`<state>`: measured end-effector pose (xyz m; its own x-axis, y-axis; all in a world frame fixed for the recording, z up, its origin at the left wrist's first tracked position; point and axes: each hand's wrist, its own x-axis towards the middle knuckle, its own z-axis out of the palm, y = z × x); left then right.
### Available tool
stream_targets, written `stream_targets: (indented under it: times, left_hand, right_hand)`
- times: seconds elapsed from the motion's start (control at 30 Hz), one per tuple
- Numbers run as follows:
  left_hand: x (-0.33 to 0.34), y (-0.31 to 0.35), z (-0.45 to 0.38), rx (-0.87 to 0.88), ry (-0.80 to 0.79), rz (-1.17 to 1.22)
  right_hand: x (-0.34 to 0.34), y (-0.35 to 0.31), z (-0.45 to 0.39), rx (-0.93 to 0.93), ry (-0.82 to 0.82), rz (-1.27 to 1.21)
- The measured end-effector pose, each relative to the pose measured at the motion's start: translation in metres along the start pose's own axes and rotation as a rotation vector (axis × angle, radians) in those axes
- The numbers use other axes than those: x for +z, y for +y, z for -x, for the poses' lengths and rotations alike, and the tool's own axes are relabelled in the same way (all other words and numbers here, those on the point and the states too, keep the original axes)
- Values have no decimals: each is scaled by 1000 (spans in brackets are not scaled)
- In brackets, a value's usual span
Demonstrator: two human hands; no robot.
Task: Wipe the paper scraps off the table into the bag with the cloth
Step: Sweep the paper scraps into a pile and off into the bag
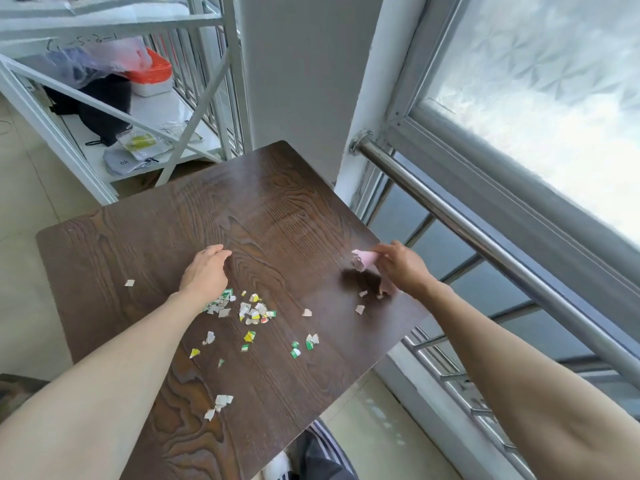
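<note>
Several torn paper scraps (254, 311), white, green and yellow, lie scattered over the near half of the dark wooden table (263, 202). My left hand (207, 271) rests palm down on the tabletop just beyond the thickest cluster, fingers loosely together, holding nothing. My right hand (403, 268) is at the table's right edge, pinching a small pink cloth (363, 259) whose end points left above the wood. A few scraps (360, 308) lie just below that hand. No bag for the scraps is visible on the table.
A steel handrail (485, 237) and window run along the right, close to the table's edge. A white metal shelf (145, 109) at the back left holds plastic bags, a dark bag and an orange-and-white container. A tiled floor surrounds the table.
</note>
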<state>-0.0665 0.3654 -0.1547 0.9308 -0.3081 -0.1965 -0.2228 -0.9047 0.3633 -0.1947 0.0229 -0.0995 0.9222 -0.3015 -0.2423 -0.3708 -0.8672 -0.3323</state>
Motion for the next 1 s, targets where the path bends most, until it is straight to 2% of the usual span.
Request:
stream_targets:
  times: [0.1, 0.2, 0.43, 0.63, 0.8, 1.0]
  left_hand:
    - [2, 0, 1, -10, 8, -13]
    - [4, -1, 1, 1, 22, -16]
    - [6, -1, 2, 1, 47, 7]
    - [8, -11, -1, 24, 21, 37]
    - [0, -18, 1, 42, -46, 75]
    - [-17, -38, 22, 20, 35, 91]
  right_hand:
    - [19, 26, 21, 79, -13, -4]
    - [50, 17, 43, 138, 89, -98]
    - [99, -65, 63, 109, 121, -290]
    - [134, -165, 64, -6, -16, -393]
    - [130, -201, 53, -76, -159, -457]
    - [91, -170, 49, -27, -105, -414]
